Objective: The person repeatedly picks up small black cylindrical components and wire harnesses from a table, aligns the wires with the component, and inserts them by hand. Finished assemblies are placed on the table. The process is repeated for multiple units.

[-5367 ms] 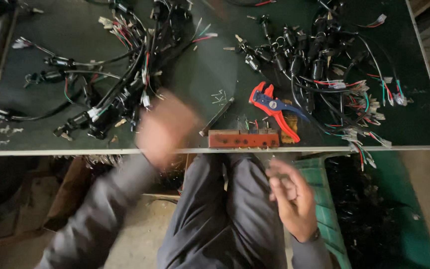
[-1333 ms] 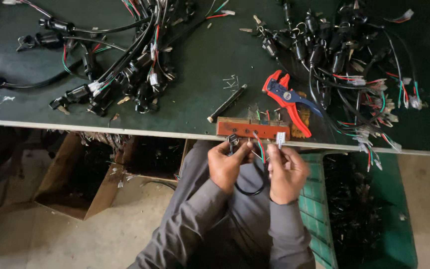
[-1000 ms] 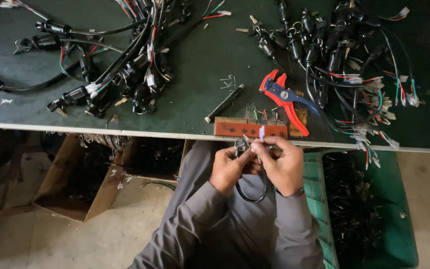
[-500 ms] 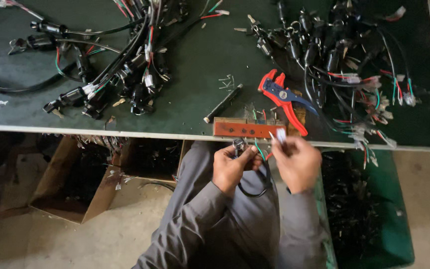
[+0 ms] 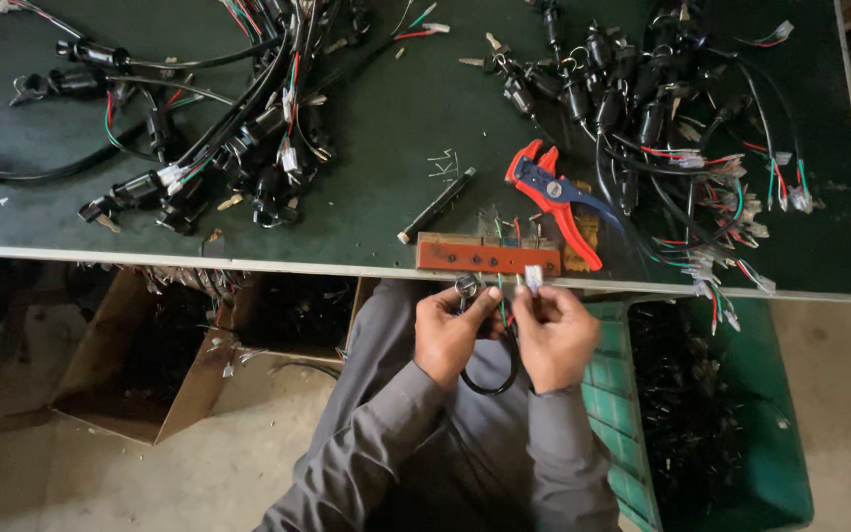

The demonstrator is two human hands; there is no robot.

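Wire harness [image 5: 490, 369] w/ black cable loop sits just below table [image 5: 366, 212] edge, over the lap. Left hand [image 5: 450, 330] pinches its switch end, right hand [image 5: 554, 335] clamps the white connector [image 5: 533, 279]. Red stripper pliers [image 5: 556, 197] lie farther right.

Dark green worktable [image 5: 396, 108] over dusty concrete floor [image 5: 71, 483]

table top [image 5: 396, 128]: matt dark green; stripper pliers [image 5: 556, 197]: glossy red-blue plastic grips; block [image 5: 488, 256]: rusty-red, matt
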